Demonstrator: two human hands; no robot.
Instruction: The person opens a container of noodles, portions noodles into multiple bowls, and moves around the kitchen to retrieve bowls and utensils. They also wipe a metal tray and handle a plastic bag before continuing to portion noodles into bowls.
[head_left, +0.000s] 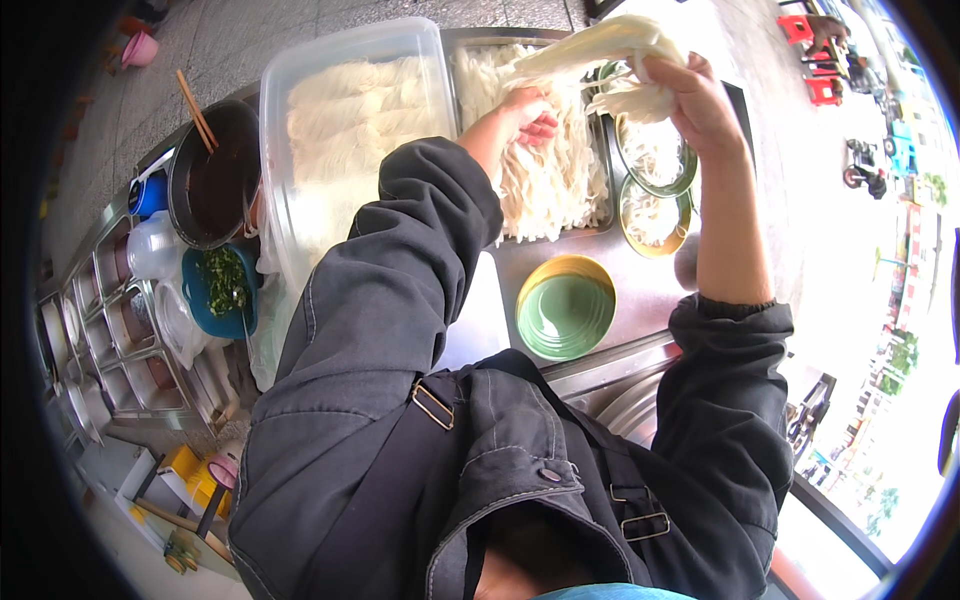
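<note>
My right hand (701, 101) is raised over the far right of the counter, closed around a thick hank of pale flat noodles (607, 41). Part of that bunch drapes leftward above a metal tray (600, 217) full of loose wide white noodles (551, 187). Over the same tray, my left hand (529, 118) has its fingers curled among the noodles; whether it grips any is hidden. Below the right hand, a green bowl (686, 176) of white noodles overlaps a yellow-rimmed bowl (679, 244) that also holds noodles. A green bowl with a yellow rim (566, 311) stands nearer me, with no noodles inside.
Left of the tray, a translucent plastic bin (274, 142) holds bundled thin noodles (360, 105). Beyond it are a dark pot (217, 180) with chopsticks (196, 112), a blue container (199, 304) of chopped greens (223, 281), and a rack of metal compartments (124, 322).
</note>
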